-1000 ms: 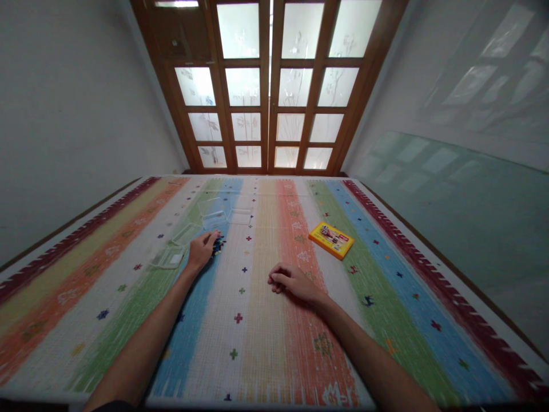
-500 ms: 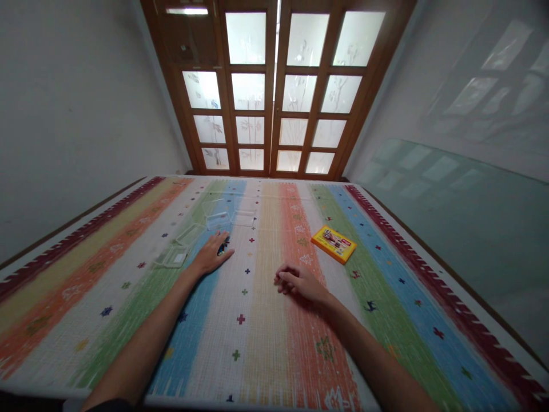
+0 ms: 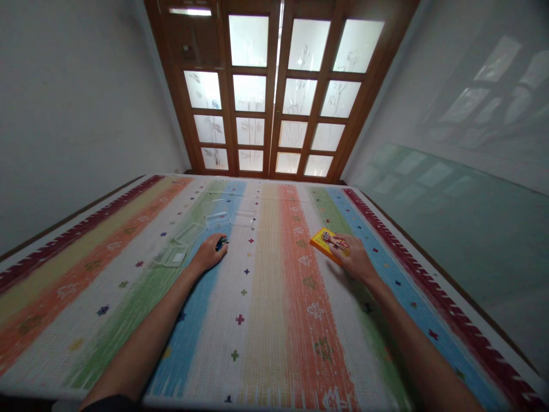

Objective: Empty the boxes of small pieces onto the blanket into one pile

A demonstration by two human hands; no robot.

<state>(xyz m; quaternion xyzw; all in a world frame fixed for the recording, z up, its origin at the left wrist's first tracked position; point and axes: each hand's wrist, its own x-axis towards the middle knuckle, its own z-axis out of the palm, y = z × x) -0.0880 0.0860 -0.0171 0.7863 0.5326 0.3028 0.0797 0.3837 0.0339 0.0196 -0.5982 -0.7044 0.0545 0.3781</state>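
My left hand (image 3: 207, 252) curls its fingers round a small dark blue-green object (image 3: 222, 244) on the blue stripe of the cloth; most of that object is hidden, so its kind is unclear. On the right, my right hand (image 3: 357, 261) grips the near right end of a flat yellow box (image 3: 321, 237), with the thumb across its printed top. The box's left end shows past the fingers, and a shadow lies under its near edge. Just beyond my left hand stands a clear plastic container (image 3: 218, 220) with its lid open.
Another clear plastic container (image 3: 170, 257), lid raised, sits left of my left hand. A striped tablecloth (image 3: 266, 297) covers the table. Wooden doors with frosted panes (image 3: 249, 92) stand beyond the far edge, and a greenish glass panel (image 3: 454, 206) leans along the right wall.
My right hand has moved right and away from me, from the orange stripe onto the yellow box, and grasped it. My left hand's fingers have closed round the small dark object.
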